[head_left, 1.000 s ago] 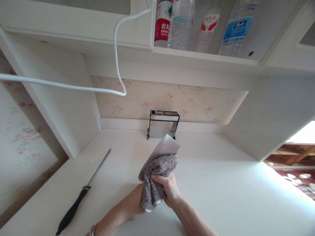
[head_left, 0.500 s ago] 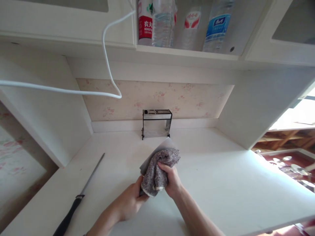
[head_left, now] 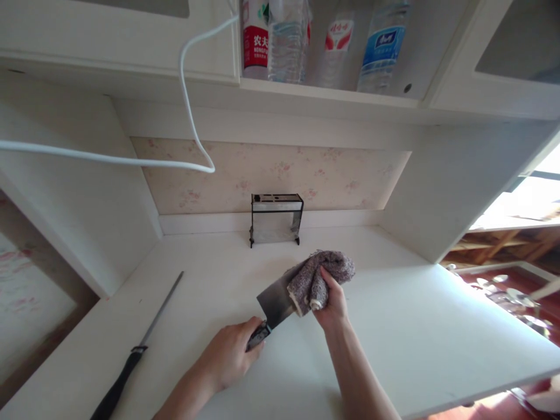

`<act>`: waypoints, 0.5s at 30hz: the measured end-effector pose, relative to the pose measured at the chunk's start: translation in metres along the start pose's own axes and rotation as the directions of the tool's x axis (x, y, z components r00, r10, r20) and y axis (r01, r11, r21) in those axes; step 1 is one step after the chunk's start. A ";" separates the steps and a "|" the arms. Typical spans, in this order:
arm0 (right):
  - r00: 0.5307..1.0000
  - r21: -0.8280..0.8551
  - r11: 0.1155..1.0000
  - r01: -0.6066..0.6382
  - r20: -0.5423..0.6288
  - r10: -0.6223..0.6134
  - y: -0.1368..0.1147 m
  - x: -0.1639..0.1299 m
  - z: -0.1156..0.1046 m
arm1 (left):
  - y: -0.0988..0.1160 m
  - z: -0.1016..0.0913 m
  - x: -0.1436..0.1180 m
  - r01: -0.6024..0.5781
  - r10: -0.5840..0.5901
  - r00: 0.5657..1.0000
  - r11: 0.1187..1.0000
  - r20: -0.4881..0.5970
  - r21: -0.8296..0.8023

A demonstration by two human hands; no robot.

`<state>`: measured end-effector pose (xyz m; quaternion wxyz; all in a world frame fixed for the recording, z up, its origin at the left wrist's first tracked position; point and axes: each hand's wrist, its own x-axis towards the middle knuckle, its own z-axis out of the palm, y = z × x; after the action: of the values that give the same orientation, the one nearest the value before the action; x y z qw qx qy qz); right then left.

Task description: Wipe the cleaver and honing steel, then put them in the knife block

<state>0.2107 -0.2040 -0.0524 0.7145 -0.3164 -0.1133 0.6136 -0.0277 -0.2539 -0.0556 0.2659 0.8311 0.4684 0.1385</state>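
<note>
Right hand [head_left: 329, 298], closed on the bunched grey-flecked knitted cloth [head_left: 318, 277], has slid toward the tip of the broad steel cleaver blade [head_left: 275, 304]; half a second ago the cloth hid most of the blade, now the heel half shows bare and dull-grey. Left hand [head_left: 230, 357] grips the dark handle, blade held over mid-counter. Smooth white laminate counter [head_left: 394, 326]; black-handled round honing rod [head_left: 133, 356] near the left edge; shiny boxy metal knife holder [head_left: 275, 219] at the back edge.
</note>
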 end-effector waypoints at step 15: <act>0.972 0.130 0.963 0.236 -0.041 -0.232 -0.033 0.017 -0.023 | -0.016 -0.005 -0.007 0.011 -0.039 0.921 0.997 -0.388 -0.076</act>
<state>0.2537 -0.1969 -0.0539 0.8029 -0.2602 -0.0994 0.5271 -0.0451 -0.2510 -0.0604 0.1995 0.7708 0.5171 0.3143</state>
